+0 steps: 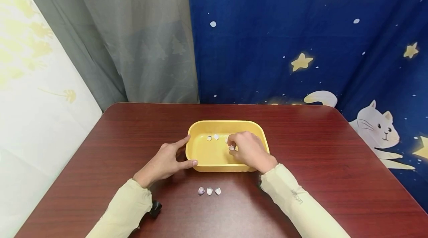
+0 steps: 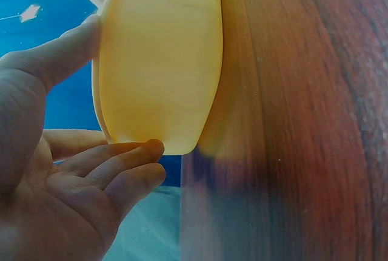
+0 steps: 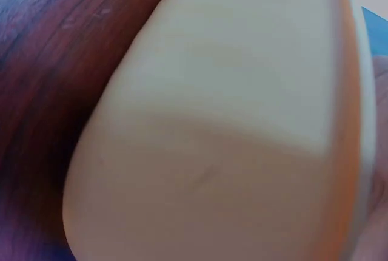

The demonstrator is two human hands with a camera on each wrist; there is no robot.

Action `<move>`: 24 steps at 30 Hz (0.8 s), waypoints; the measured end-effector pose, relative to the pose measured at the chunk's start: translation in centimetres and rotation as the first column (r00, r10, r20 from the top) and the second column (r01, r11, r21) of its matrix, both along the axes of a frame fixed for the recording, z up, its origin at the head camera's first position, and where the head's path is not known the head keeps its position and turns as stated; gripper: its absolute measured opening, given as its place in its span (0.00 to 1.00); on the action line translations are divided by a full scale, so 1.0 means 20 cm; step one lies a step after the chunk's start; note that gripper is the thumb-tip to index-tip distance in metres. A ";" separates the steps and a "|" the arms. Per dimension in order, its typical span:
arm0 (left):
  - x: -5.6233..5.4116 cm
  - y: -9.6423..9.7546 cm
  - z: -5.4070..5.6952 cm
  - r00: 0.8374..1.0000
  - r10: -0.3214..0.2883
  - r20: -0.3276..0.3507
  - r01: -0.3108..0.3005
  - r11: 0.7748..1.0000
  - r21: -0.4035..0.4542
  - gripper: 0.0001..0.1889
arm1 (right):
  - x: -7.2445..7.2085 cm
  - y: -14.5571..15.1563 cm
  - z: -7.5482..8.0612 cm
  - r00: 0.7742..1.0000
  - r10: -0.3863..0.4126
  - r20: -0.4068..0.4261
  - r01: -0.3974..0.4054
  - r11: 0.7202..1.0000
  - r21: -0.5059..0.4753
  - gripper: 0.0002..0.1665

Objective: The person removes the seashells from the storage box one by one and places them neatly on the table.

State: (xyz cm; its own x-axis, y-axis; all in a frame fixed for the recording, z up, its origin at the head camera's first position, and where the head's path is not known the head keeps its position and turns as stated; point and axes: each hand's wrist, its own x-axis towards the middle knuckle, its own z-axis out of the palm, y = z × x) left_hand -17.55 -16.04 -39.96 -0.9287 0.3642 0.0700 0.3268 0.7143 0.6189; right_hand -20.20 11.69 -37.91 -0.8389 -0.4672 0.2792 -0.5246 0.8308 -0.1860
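Observation:
A yellow plastic tub (image 1: pixel 207 158) stands on the table in the head view. My left hand (image 1: pixel 164 162) rests against its left end, with thumb on the near rim and fingers spread along the side. In the left wrist view the fairly straight fingers (image 2: pixel 130 161) touch the tub's end wall. My right hand (image 1: pixel 249 149) reaches inside the tub and pinches a small pale seashell (image 1: pixel 232 148) between thumb and fingers. Left of it, two seashells (image 1: pixel 216 137) lie on the tub floor, and another (image 1: pixel 226 140) is partly hidden by the fingers. The right wrist view shows mostly the tub's outer wall (image 3: pixel 206 109).
Three seashells (image 1: pixel 209 191) lie in a row on the dark red wooden table (image 1: pixel 150 126), in front of the tub. A black object (image 1: pixel 155 208) shows at the left sleeve. Grey and blue curtains (image 1: pixel 254 45) hang behind the table.

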 end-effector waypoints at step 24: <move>0.00 0.00 0.00 1.000 0.008 0.009 -0.008 1.000 -0.005 0.50 | 0.14 0.08 0.07 0.993 0.079 -0.087 -0.079 0.997 0.009 0.08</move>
